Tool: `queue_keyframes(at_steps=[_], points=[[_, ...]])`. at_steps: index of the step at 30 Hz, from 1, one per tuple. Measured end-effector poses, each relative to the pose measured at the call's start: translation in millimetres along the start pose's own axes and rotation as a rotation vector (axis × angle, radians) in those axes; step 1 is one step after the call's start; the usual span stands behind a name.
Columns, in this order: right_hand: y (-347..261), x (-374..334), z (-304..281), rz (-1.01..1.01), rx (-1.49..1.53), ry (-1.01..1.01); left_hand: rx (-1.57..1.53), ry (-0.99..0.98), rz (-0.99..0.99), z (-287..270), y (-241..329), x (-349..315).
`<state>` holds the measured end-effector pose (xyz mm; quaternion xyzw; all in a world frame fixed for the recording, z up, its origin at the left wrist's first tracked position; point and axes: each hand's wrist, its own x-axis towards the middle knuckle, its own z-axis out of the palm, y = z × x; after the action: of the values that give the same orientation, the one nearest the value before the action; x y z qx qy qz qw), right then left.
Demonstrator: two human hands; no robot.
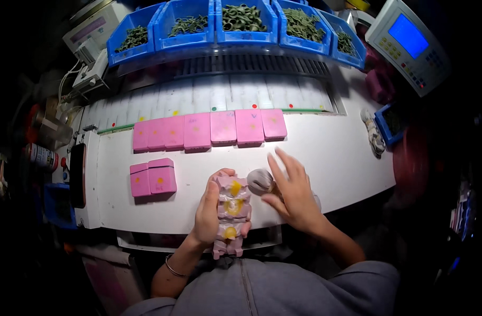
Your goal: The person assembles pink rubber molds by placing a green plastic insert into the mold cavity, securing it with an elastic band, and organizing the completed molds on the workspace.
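My left hand (208, 213) is closed round the side of a pink rubber mould (232, 203). The mould's jagged inner face, with yellow patches, is turned up near the table's front edge. Just right of it is a round grey cloth bundle (260, 181). My right hand (294, 192) is over the back part of this bundle, fingers stretched and spread, thumb near the bundle's side. The palm hides where the two meet, so whether they touch is unclear.
Several pink blocks (197, 130) stand in a row across the white table (336, 163); a pair of pink blocks (160, 176) sits at left. Blue bins (247, 34) of green rings line the back. A control panel (408, 45) is at far right, a phone (78, 175) at left.
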<state>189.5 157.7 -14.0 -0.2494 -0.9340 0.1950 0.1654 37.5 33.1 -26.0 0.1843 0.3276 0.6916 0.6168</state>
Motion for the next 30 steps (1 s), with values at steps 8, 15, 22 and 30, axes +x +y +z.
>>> queue_keyframes(at_steps=[8, 15, 22, 30], points=[[-9.4, -20.2, -22.3, -0.100, 0.038, 0.117, 0.000, 0.127, -0.040, -11.8, -21.1, 12.0], [-24.6, -10.2, -8.9, -0.209, -0.017, 0.041, 0.068, 0.175, -0.036, -18.8, -28.1, 16.4], [-24.1, -7.6, -1.1, -0.265, -0.040, 0.084, 0.056, 0.122, -0.083, -12.8, -18.6, 17.1], [-34.7, -18.2, -1.1, -0.319, -0.091, 0.114, 0.098, 0.335, 0.076, -5.1, -20.0, 25.3]])
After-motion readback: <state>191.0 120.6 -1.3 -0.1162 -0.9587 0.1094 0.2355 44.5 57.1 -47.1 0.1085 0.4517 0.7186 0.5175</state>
